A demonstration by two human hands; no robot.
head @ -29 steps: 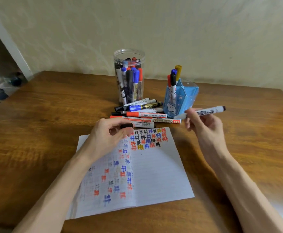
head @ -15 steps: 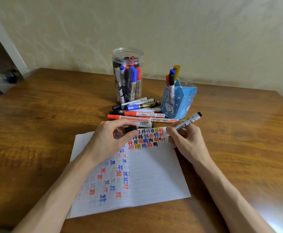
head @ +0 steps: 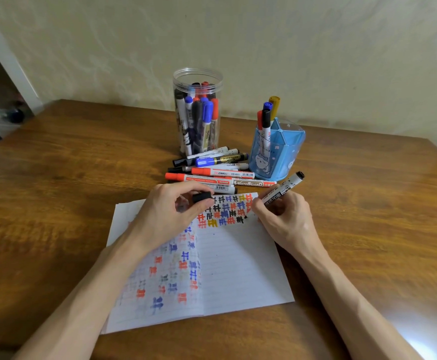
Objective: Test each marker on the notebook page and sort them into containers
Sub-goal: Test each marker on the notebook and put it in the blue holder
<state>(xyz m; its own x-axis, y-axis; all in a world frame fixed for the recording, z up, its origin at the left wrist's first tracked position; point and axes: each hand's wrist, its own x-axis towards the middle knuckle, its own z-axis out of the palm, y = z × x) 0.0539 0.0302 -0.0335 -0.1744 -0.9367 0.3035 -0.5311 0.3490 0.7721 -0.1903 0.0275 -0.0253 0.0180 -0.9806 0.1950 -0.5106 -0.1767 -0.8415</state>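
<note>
Right hand [head: 289,220]: fingers [head: 260,207] closed round an uncapped black marker [head: 289,185], tip down on the notebook [head: 238,268], at the end of the third row of marks on the right-hand page. Barrel print shows but is too small to read.

Left hand [head: 165,213]: fingers [head: 183,187] and thumb pinch the black cap [head: 201,197] just above the top of the page.

The notebook lies open toward the near edge of the counter [head: 56,178]. Three rows of tally-like characters in black, blue, red and yellow run across the top of the right page. Fainter ones show on the left page.

Progress (judged): well along, not finished.
- Clear jar [head: 198,77], toward the far edge: a dense bundle of markers already sorted in.
- Blue holder [head: 281,154], to the right of the jar: four markers with red, black, blue and yellow caps.
- Loose markers [head: 212,168] lie between the containers and the notebook, apparently untested, so a good many tests remain.
- The marker in hand needs its mark finished, recapping and sorting.

Legible writing: "WHITEBOARD" on one red marker [head: 251,183]; "MARKER" on the red one beside it [head: 199,178]; "WB-" plus unclear digits on a third.
</note>
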